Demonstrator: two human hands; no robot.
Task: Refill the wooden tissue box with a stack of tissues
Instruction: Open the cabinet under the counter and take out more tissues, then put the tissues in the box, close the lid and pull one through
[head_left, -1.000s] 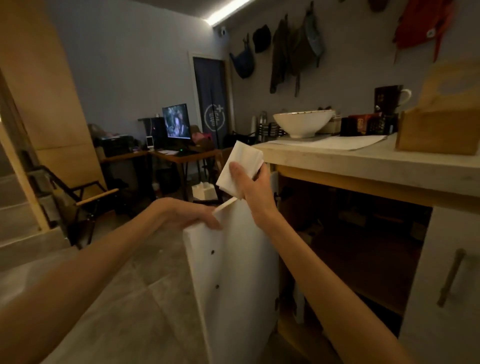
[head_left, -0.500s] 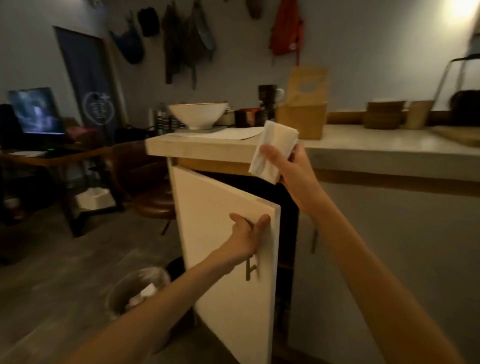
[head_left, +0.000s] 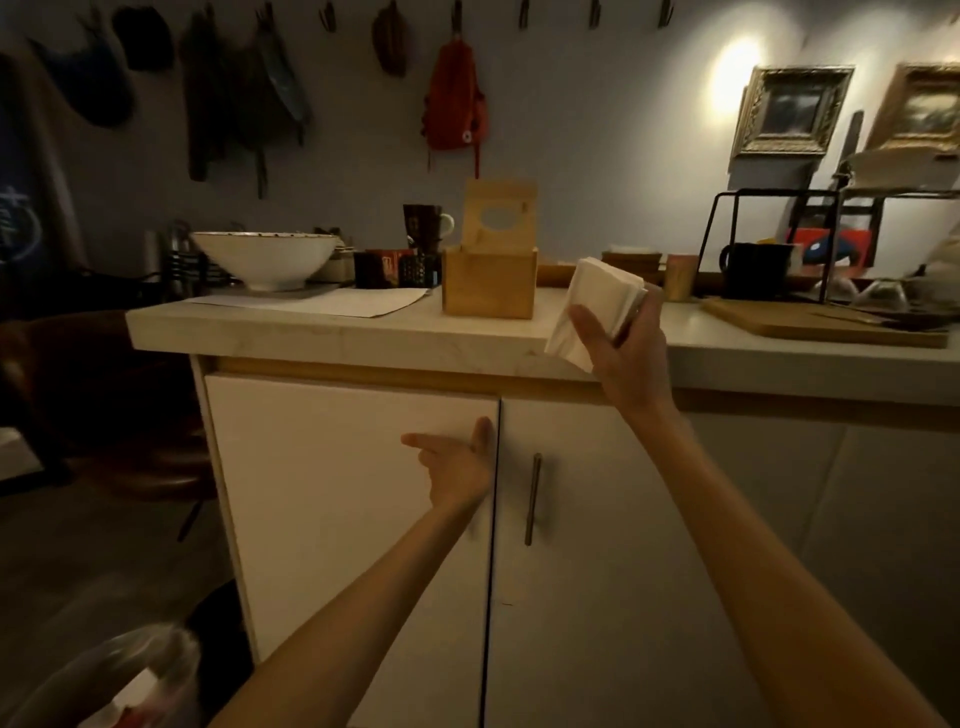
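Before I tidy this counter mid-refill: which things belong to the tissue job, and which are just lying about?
Job: wooden tissue box, lid up; tissue stack in right hand.

Lying about: white bowl, paper sheet, black mug, cutting board.

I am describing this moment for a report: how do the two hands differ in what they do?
The right hand is raised at counter height and holds the stack of tissues; the left hand is lower, open and holds nothing. The left hand presses flat on the cabinet door, whereas the right hand touches no furniture. Both are bare.
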